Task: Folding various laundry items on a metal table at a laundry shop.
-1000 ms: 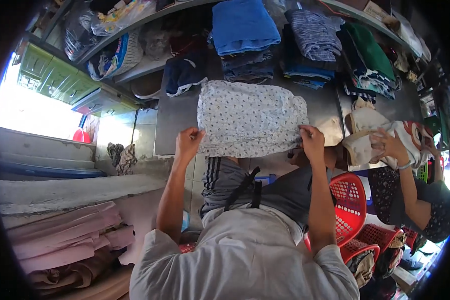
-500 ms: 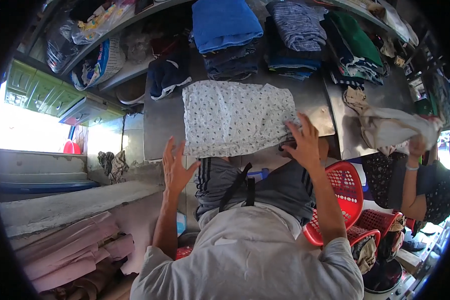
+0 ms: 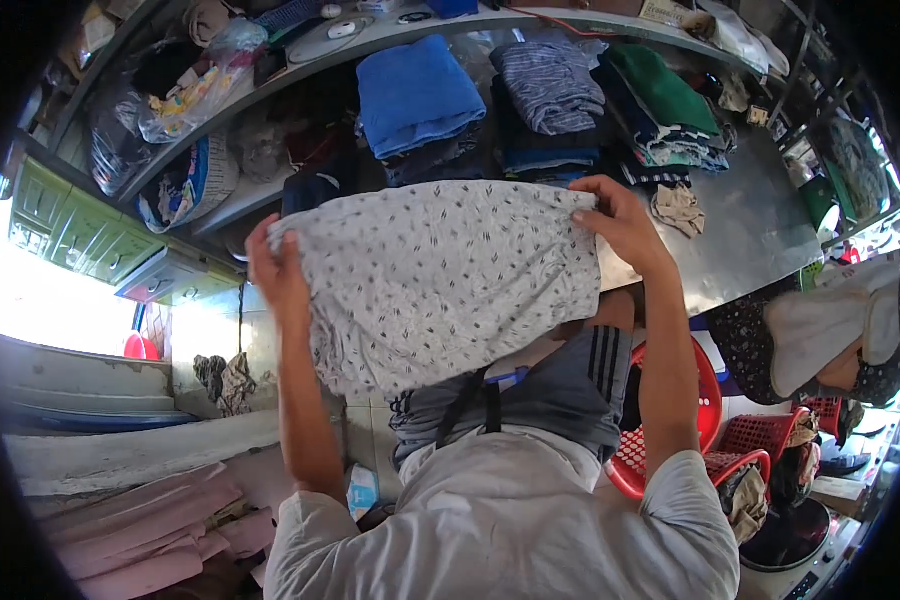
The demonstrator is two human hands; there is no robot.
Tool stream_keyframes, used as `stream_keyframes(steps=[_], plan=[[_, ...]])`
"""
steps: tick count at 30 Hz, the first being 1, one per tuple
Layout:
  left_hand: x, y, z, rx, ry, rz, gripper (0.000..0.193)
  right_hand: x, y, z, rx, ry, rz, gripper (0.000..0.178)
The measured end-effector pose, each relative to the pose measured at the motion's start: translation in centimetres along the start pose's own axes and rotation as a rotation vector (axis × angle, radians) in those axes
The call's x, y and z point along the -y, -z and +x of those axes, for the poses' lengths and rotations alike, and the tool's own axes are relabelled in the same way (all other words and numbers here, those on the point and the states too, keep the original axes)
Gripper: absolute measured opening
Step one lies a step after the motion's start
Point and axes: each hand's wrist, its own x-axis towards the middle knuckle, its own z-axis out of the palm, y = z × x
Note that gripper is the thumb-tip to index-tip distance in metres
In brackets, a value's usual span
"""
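Note:
A light grey garment with small dark leaf-like marks (image 3: 450,280) is stretched between my hands above the near edge of the metal table (image 3: 760,230). My left hand (image 3: 278,268) is closed on its upper left corner. Fingers and thumb of my right hand (image 3: 620,220) pinch the upper right corner. The cloth hangs down toward my lap, its lower left end crumpled, and I cannot tell what kind of garment it is. Behind it stand a pile topped with blue cloth (image 3: 418,95), one topped with striped cloth (image 3: 548,88), and one topped with green cloth (image 3: 662,88).
A small crumpled beige cloth (image 3: 678,210) lies on the table's right part. At my right, another person holds a whitish cloth (image 3: 820,335). Red baskets (image 3: 710,400) stand beside my right leg. A shelf (image 3: 270,90) with bags runs along the back.
Both hands, open before, have taken hold of the garment's corners and lifted it off the table toward me. The other person's whitish cloth has moved off the table, nearer their body.

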Motion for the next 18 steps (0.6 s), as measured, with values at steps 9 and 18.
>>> stream_keyframes(steps=[9,18], plan=[[-1.2,-13.6,-10.9,0.633,-0.259,0.465,0.060,-7.6,-14.1,-1.5,-0.263,0.374,-0.699,0.059],[9.6,-8.3,-8.6,0.574,0.034,0.948,0.061,-15.3,-11.6,-0.2,-0.151,0.207,-1.052,0.061]])
